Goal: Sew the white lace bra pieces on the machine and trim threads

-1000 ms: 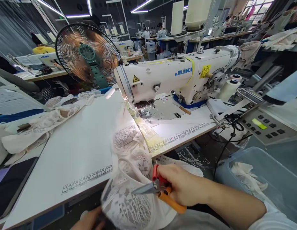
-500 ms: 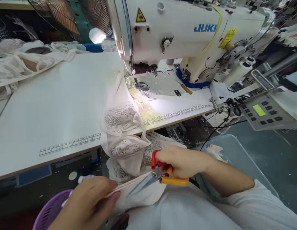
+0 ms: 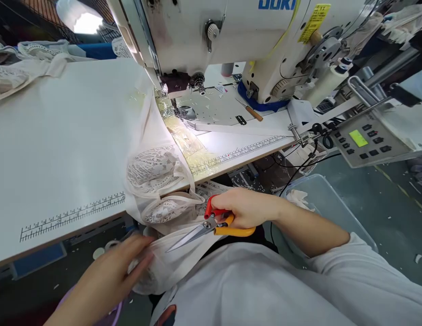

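The right hand (image 3: pixel 243 209) grips steel scissors with red and orange handles (image 3: pixel 208 224), long axis slanting, blades pointing toward the left hand (image 3: pixel 120 262), which pinches the white lace garment (image 3: pixel 165 267) before the white tabletop (image 3: pixel 68 136)

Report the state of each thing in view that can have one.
Scissors, in the right hand, blades closed or nearly so
Left hand, touching white fabric, grip unclear
Lace garment, partly on the table, draped over its edge
Lamp, lit
Control panel display, lit yellow-green
Clear bin, open, pale fabric inside
Wooden-handled tool, lying on the sewing machine bed
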{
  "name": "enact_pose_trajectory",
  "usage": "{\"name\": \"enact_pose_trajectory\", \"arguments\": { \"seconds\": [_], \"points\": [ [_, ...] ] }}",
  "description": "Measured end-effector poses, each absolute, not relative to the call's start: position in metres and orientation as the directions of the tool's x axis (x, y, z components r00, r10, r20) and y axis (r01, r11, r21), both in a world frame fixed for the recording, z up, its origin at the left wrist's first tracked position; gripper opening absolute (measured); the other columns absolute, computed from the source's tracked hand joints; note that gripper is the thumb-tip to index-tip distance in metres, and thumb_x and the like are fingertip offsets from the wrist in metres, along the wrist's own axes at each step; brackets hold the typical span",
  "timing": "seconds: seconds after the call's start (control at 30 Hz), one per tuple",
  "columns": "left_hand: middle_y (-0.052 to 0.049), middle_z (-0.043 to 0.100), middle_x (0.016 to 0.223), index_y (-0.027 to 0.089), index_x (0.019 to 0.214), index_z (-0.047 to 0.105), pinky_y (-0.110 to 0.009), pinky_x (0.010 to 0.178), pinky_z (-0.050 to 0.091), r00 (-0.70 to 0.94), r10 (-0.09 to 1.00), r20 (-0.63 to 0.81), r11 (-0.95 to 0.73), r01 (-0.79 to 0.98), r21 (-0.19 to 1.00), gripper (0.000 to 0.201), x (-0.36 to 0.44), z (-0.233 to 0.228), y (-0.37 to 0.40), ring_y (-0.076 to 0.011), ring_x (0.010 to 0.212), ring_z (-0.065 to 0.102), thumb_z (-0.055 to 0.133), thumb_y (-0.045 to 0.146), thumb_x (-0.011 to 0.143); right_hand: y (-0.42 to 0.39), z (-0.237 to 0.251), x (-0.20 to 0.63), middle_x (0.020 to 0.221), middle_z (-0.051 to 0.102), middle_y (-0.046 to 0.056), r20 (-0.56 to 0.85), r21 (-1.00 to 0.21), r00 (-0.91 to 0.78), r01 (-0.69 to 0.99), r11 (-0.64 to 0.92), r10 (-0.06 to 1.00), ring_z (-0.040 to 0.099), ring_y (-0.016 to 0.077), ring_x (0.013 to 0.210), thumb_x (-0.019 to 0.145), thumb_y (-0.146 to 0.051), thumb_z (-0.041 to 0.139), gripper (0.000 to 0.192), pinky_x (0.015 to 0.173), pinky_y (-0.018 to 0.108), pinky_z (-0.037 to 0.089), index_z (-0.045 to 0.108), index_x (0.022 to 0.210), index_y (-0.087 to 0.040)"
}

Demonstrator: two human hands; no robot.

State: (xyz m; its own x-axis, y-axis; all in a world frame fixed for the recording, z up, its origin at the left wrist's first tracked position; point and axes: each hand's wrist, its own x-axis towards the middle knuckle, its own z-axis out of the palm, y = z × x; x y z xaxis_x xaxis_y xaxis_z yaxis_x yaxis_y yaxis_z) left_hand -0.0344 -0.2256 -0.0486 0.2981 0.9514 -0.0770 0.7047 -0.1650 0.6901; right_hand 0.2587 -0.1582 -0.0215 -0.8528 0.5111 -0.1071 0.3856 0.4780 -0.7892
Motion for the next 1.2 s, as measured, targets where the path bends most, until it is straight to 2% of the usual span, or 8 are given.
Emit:
{"name": "enact_pose_trajectory", "arguments": {
  "seconds": [0.1, 0.3, 0.37, 0.5, 0.67, 0.87, 1.03, 1.2],
  "points": [
    [-0.003, 0.069, 0.091, 0.023, 0.1, 0.061, -0.023, 0.064, 0.053, 0.545, 0.837, -0.051, -0.38, 0.646, 0.662, 0.025, -0.003, -0.045, -0.219, -0.0192, 0.078, 0.066, 0.054, 0.03, 0.077, -0.158, -0.013, 0.253, 0.078, 0.06, 0.001, -0.139, -0.75, -0.875, 0.399, 0.528, 0.463, 0.052, 0.0113, 0.067, 0.071, -0.01, 0.058, 0.016, 0.058, 0.02, 0.037, 0.056, 0.086, -0.014],
    [-0.002, 0.063, 0.084, 0.023, 0.089, 0.058, -0.024, 0.064, 0.049, 0.658, 0.751, 0.058, -0.482, 0.485, 0.73, 0.013, 0.055, -0.029, -0.21, -0.0164, 0.074, 0.061, 0.047, 0.02, 0.082, -0.152, -0.001, 0.253, 0.072, 0.056, 0.0, -0.182, -0.708, -0.91, 0.384, 0.592, 0.372, 0.047, 0.0117, 0.063, 0.075, -0.016, 0.056, 0.007, 0.056, 0.021, 0.035, 0.051, 0.08, -0.015],
    [-0.001, 0.063, 0.083, 0.023, 0.086, 0.058, -0.022, 0.064, 0.049, 0.65, 0.759, 0.037, -0.414, 0.437, 0.799, 0.012, 0.06, -0.029, -0.21, -0.0151, 0.074, 0.06, 0.048, 0.019, 0.082, -0.148, -0.001, 0.256, 0.072, 0.055, 0.0, -0.21, -0.728, -0.919, 0.375, 0.575, 0.333, 0.045, 0.0107, 0.063, 0.073, -0.014, 0.057, 0.009, 0.056, 0.021, 0.034, 0.049, 0.076, -0.015],
    [-0.001, 0.062, 0.07, 0.021, 0.073, 0.058, -0.021, 0.056, 0.047, 0.608, 0.777, -0.167, -0.079, 0.356, 0.931, 0.011, 0.058, -0.03, -0.211, -0.0139, 0.063, 0.058, 0.051, 0.025, 0.08, -0.136, -0.006, 0.263, 0.068, 0.05, -0.004, -0.196, -0.807, -0.931, 0.331, 0.489, 0.307, 0.042, 0.0092, 0.06, 0.072, -0.016, 0.06, 0.014, 0.054, 0.02, 0.032, 0.046, 0.072, -0.017],
    [-0.002, 0.06, 0.067, 0.019, 0.064, 0.059, -0.024, 0.056, 0.045, 0.474, 0.795, -0.379, 0.232, 0.34, 0.911, 0.018, 0.06, -0.025, -0.211, -0.0152, 0.063, 0.054, 0.058, 0.034, 0.075, -0.129, -0.011, 0.265, 0.068, 0.053, -0.005, -0.164, -0.889, -0.932, 0.282, 0.361, 0.323, 0.046, 0.0094, 0.062, 0.072, -0.017, 0.061, 0.014, 0.056, 0.02, 0.032, 0.048, 0.077, -0.017],
    [0.0, 0.059, 0.062, 0.019, 0.063, 0.059, -0.022, 0.05, 0.045, 0.395, 0.821, -0.413, 0.316, 0.287, 0.904, 0.024, 0.06, -0.038, -0.211, -0.0132, 0.056, 0.052, 0.065, 0.042, 0.068, -0.13, -0.011, 0.259, 0.068, 0.048, -0.005, -0.019, -0.859, -0.937, 0.194, 0.475, 0.348, 0.04, 0.009, 0.061, 0.074, -0.021, 0.06, 0.018, 0.056, 0.021, 0.029, 0.043, 0.073, -0.018],
    [-0.001, 0.063, 0.069, 0.02, 0.065, 0.063, -0.026, 0.066, 0.049, 0.268, 0.846, -0.46, 0.442, 0.13, 0.888, 0.02, 0.066, -0.04, -0.215, -0.0171, 0.07, 0.058, 0.074, 0.036, 0.06, -0.13, -0.012, 0.257, 0.067, 0.046, -0.005, -0.022, -0.842, -0.941, 0.2, 0.502, 0.338, 0.037, 0.0094, 0.059, 0.075, -0.024, 0.059, 0.02, 0.056, 0.022, 0.028, 0.04, 0.07, -0.018],
    [0.001, 0.062, 0.065, 0.021, 0.062, 0.066, -0.018, 0.063, 0.046, 0.249, 0.841, -0.481, 0.484, 0.052, 0.873, 0.015, 0.069, -0.038, -0.215, -0.0125, 0.066, 0.055, 0.078, 0.029, 0.057, -0.13, -0.012, 0.255, 0.067, 0.045, -0.005, -0.046, -0.851, -0.938, 0.216, 0.478, 0.343, 0.037, 0.0097, 0.059, 0.076, -0.026, 0.059, 0.022, 0.055, 0.023, 0.027, 0.039, 0.07, -0.019]
  ]
}}
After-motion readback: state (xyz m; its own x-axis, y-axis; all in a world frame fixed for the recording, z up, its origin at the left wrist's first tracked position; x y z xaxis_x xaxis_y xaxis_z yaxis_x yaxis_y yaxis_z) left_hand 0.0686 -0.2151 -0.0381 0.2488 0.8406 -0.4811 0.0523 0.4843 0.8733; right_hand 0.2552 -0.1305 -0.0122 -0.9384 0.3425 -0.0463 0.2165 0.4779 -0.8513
